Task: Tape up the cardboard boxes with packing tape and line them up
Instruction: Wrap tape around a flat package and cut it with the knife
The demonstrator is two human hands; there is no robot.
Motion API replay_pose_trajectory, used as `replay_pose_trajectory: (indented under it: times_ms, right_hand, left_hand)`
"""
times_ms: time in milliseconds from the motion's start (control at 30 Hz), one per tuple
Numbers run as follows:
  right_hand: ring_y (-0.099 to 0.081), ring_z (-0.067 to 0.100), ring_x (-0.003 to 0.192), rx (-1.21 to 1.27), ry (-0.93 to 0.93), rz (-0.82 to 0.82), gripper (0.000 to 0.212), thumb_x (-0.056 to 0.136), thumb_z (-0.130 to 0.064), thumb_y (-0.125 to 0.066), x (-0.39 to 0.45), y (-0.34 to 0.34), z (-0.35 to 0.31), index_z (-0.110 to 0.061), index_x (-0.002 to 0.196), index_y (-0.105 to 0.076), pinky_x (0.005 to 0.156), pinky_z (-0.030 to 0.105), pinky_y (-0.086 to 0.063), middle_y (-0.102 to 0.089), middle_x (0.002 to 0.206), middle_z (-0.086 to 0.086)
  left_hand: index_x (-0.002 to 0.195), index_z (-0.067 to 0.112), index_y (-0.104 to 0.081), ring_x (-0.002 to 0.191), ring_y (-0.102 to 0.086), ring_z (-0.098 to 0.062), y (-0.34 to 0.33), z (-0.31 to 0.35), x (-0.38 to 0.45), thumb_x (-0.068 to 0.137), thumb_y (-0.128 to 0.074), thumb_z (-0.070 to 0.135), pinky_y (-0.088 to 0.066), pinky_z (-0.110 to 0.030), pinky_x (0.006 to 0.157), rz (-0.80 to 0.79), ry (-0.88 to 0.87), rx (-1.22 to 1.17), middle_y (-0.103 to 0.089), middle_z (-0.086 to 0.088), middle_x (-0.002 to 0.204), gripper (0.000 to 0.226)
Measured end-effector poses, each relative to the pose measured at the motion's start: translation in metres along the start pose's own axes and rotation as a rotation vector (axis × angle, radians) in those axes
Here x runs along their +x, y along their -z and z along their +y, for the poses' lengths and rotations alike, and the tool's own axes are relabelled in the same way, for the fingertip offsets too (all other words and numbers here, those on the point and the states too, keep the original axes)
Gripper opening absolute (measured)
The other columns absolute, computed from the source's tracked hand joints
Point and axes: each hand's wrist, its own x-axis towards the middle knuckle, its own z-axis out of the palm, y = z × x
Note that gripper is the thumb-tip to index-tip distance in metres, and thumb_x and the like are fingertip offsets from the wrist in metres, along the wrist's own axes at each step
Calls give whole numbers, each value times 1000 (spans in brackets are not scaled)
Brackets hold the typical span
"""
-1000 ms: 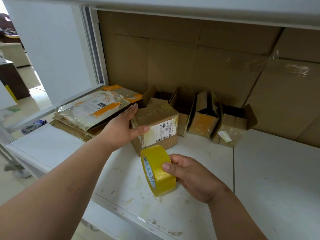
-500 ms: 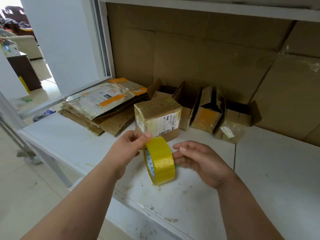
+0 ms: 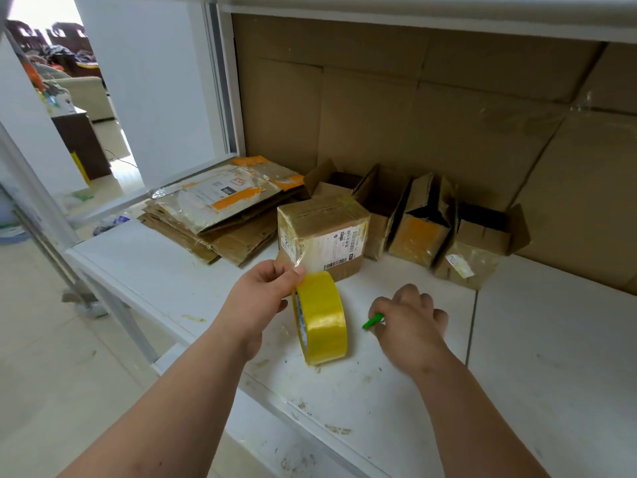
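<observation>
Since half a second ago the right hand (image 3: 412, 320) has drawn away from the yellow roll of packing tape (image 3: 320, 319) and now sits apart from it, curled round a small green tool (image 3: 373, 321) whose kind I cannot make out. The left hand (image 3: 267, 291) has closed on the top of the roll, thumb and fingers pinching what looks like the loose clear tape end. The roll stands on edge on the white bench (image 3: 379, 391), just in front of the brown cardboard box with a white shipping label (image 3: 322, 234), already wrapped in glossy tape. Behind it four small open-flapped cardboard boxes (image 3: 424, 222) stand in a row against the cardboard backing.

The step in hand seems to be freeing the tape end. Next, I judge, comes peeling out a length while steadying the roll, and laying it on a box.
</observation>
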Motion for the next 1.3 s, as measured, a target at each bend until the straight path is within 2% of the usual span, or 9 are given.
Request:
replay_pose_trajectory:
  times_ms: [100,233,367,467,600,733,833,1000,1300]
  right_hand:
    - [-38,22,114,-29,-31,25,18,97,-42,-53,0,14,4,-36,111,-62,93,39,-28,-41,120,-5]
    - [-58,23,91,332,51,-9,14,100,-32,-49,0,40,-2,-28,111,-58,84,35,-47,-60,91,-3]
    - [-54,9,107,562,143,-39,35,103,-33,-48,-2,56,-17,-35,136,-55,84,23,-39,-61,125,-9]
    - [-48,8,123,588,220,-80,37,106,-28,-38,-1,64,-26,-31,140,-53,88,19,-32,-53,140,-8]
    - [-52,11,113,539,257,-92,35,106,-28,-39,6,66,-35,-30,137,-54,84,22,-38,-55,133,-5]
    - [-52,12,73,475,269,-101,14,104,-33,-40,15,70,-48,-31,111,-53,60,29,-38,-57,91,-7]
    - [-55,16,77,361,307,-89,17,104,-34,-38,20,75,-58,-28,103,-54,64,33,-43,-59,86,-3]
    - [-56,19,79,209,320,-56,23,103,-36,-38,29,77,-68,-25,93,-56,69,36,-47,-61,84,-2]
    - [-55,19,74,80,339,-38,25,102,-35,-42,38,83,-78,-24,85,-57,58,30,-37,-57,79,-2]
  left_hand:
    - [100,7,-66,94,-64,-22,-2,1,-1,90,-70,31,-47,-49,105,4,-3,-37,-71,-16,108,27]
    - [99,9,-66,102,-66,-29,-4,0,0,90,-70,27,-47,-51,105,16,21,-84,-72,-16,108,20]
    - [95,12,-66,96,-66,-25,-7,0,-1,92,-68,22,-47,-50,105,29,32,-117,-72,-15,107,11]
    - [91,14,-66,99,-67,-29,-7,-1,-1,91,-68,22,-47,-51,105,42,28,-123,-73,-15,106,8]
    - [84,17,-67,112,-64,-37,-8,-3,-1,90,-70,24,-47,-53,103,61,22,-136,-71,-17,106,9]
    - [82,17,-68,111,-63,-39,-9,-5,0,89,-71,23,-48,-54,103,79,10,-158,-70,-20,106,10]
    - [81,17,-68,107,-65,-39,-10,-5,1,89,-70,21,-47,-54,103,88,3,-166,-71,-20,105,10]
    - [84,14,-69,90,-64,-25,-11,-8,3,90,-68,19,-47,-53,103,79,-13,-174,-72,-17,97,8]
    - [84,16,-70,89,-62,-24,-16,-8,8,91,-64,18,-50,-45,97,89,-13,-183,-69,-20,105,9]
